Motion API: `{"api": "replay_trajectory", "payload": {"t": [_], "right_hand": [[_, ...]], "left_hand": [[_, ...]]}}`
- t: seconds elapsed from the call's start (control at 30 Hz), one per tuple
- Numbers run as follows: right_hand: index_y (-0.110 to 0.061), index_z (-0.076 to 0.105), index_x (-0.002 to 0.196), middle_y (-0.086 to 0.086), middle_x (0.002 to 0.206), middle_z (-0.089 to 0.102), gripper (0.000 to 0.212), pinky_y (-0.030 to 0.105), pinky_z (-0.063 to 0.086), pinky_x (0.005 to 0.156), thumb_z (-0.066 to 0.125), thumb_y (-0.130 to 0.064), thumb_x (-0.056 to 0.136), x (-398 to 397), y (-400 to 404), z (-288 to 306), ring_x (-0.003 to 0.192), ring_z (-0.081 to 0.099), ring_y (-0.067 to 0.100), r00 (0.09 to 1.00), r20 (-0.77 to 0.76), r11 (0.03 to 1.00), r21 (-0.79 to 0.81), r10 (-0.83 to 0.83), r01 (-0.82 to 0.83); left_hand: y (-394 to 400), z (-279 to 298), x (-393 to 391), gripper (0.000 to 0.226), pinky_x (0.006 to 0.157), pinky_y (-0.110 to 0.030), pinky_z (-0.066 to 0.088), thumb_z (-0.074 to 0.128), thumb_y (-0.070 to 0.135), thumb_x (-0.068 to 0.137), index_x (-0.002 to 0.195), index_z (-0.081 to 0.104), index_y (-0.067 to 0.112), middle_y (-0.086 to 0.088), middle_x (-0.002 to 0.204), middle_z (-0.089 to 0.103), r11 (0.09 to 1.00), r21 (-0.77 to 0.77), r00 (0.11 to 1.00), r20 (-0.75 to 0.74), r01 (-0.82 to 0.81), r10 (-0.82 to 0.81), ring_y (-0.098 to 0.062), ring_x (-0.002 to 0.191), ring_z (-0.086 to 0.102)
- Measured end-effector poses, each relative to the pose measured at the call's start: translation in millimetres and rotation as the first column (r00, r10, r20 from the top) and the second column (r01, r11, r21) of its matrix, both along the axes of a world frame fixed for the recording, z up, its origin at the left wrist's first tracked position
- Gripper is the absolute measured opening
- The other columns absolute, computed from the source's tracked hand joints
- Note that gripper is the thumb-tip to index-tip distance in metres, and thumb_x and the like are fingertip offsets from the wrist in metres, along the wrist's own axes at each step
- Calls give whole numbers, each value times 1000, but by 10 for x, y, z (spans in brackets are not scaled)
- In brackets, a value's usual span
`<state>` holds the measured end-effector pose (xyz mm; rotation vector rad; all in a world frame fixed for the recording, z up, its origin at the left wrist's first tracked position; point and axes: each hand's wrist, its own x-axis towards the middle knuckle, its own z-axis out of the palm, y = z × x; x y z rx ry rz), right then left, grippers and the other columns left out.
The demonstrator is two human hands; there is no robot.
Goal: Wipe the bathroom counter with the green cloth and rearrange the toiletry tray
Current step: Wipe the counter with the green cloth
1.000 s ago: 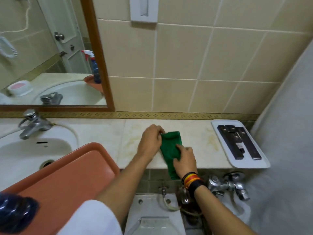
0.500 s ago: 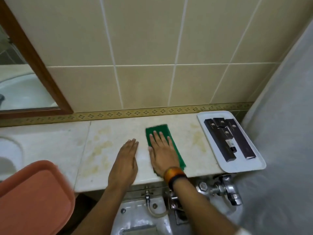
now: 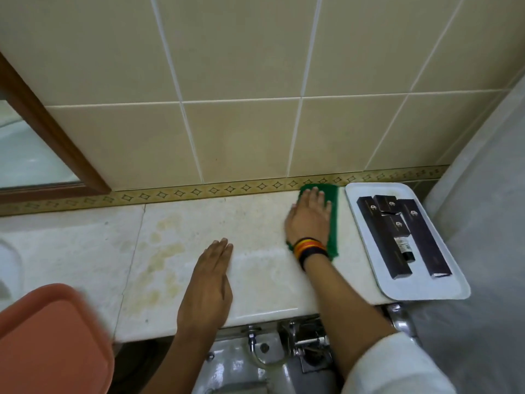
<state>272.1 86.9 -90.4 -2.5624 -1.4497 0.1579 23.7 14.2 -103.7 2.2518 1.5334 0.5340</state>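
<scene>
The green cloth (image 3: 333, 223) lies folded on the pale stone counter (image 3: 184, 251), its far end against the patterned wall border. My right hand (image 3: 311, 218) presses flat on it, fingers spread toward the wall, hiding most of the cloth. My left hand (image 3: 208, 285) rests flat on the bare counter near the front edge, fingers together, holding nothing. Just right of the cloth sits the white toiletry tray (image 3: 443, 291), carrying several dark boxes (image 3: 395, 231) and a small tube.
An orange plastic tray (image 3: 48, 345) fills the lower left. The basin's rim (image 3: 11, 260) shows at the far left, a wood-framed mirror (image 3: 42, 129) above it. A grey curtain (image 3: 483, 223) hangs at the right. Chrome taps and pipes (image 3: 306, 342) sit below the counter's edge.
My right hand has slid the green cloth away from the front edge to the back of the counter, beside the white tray. My left hand stays flat on the counter.
</scene>
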Motion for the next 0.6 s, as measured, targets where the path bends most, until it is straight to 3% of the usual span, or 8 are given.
{"api": "replay_trajectory", "payload": {"t": [0.07,0.13,0.2,0.33,0.47,0.53,0.6], "right_hand": [[-8,20,160,12,168,19,63,48,11,126,28,-26,101,-442,19,-5,155,17,29,990,14,990,20,141,-142],[-12,22,160,8,168,22,61,46,11,126,29,-27,102,-722,-150,15,155,19,25,918,5,917,21,397,-397],[-16,23,160,5,167,25,58,45,13,126,24,-33,105,-679,-461,64,154,21,22,864,-13,864,0,504,-504],[-19,26,159,4,165,27,59,49,19,125,19,-41,104,-30,-921,-74,153,25,23,967,60,966,63,247,-250],[-14,23,160,4,169,21,60,49,10,125,22,-36,104,64,-242,27,156,16,25,1000,7,999,41,26,-26],[-13,24,160,7,168,22,60,49,11,125,24,-33,103,-335,-26,69,155,18,27,997,-15,995,67,70,-69],[-14,29,159,7,166,28,59,49,14,124,27,-31,102,-816,-102,45,153,24,27,962,-40,958,106,271,-265]], "left_hand": [[-5,34,9,65,127,-28,17,45,0,97,158,37,19,4,166,32,1000,-1,1000,-8,2,-2,-11,154,25],[-18,84,21,66,127,-26,15,45,-2,96,158,36,19,3,166,32,1000,-5,1000,-12,-1,1,-11,155,24],[-41,120,16,66,127,-27,15,44,-3,96,158,36,19,2,166,32,1000,-13,1000,-11,-5,5,-12,155,24],[-24,73,-9,65,128,-33,21,43,2,98,160,33,20,5,168,29,1000,-12,1000,6,2,-2,-10,156,21],[-4,18,-30,64,128,-33,21,43,2,98,159,35,19,4,167,30,1000,4,999,39,12,-12,-11,155,23],[-2,16,-18,64,128,-30,18,43,1,97,158,36,18,3,166,32,1000,18,998,56,12,-12,-11,155,25],[-34,60,0,65,127,-25,15,43,-2,97,158,36,17,2,166,33,1000,11,996,86,-9,8,-11,154,27]]}}
